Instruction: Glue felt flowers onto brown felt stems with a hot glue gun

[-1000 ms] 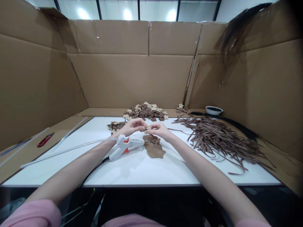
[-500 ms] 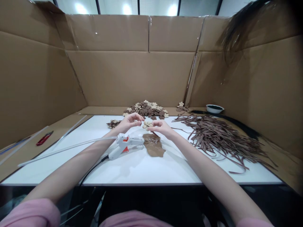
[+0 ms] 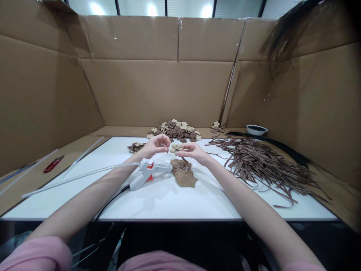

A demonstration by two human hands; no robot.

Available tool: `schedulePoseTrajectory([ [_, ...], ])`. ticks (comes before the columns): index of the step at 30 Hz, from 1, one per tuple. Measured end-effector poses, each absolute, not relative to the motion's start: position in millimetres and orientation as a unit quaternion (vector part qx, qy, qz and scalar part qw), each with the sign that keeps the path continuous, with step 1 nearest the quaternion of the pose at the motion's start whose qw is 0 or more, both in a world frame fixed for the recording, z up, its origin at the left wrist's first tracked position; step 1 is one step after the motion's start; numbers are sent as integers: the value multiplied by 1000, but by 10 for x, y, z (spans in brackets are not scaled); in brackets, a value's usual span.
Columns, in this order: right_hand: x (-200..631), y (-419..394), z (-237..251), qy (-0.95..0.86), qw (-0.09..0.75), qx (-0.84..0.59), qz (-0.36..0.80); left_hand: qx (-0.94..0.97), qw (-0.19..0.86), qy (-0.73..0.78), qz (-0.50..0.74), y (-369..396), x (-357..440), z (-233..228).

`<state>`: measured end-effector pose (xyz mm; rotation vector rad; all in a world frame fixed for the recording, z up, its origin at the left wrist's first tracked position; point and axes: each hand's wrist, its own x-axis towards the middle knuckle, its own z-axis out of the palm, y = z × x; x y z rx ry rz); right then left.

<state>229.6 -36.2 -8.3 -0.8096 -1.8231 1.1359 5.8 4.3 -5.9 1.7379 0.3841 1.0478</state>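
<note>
Two bare hands up over the middle of the white table [image 3: 169,203], toward its far edge. Right hand [image 3: 194,151] pinched shut on a small pale flower [image 3: 176,146], with a thin brown stem hanging down from it. Left hand [image 3: 153,145] just beside it, fingers curled and pinched on a tiny dark bit at the tips, too small to tell what. Right below, a white glue gun [image 3: 148,173] lying flat on the table, its nose touching a flat brown scrap [image 3: 184,177]. Big pile of brown strips [image 3: 262,163] along the right edge, a heap of cut flowers [image 3: 175,131] at the far edge, a small white bowl [image 3: 256,130] at the far right corner, red cutters [image 3: 53,164] well apart by the left edge. Could go wrong: a hot nose or wet glue burning a finger, from hands so close above the gun. Could also slip: the little flower dropping, from so light a pinch. No words or labels to read anywhere.
</note>
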Motion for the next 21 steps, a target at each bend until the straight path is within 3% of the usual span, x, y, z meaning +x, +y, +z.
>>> schedulePoseTrajectory([
  [10,2323,-339,-76,-708,429,-272,490,743,523,235,345,62,72,-148],
  [21,2337,-314,-110,-715,423,-300,469,811,446,286,246,127,43,-236],
])
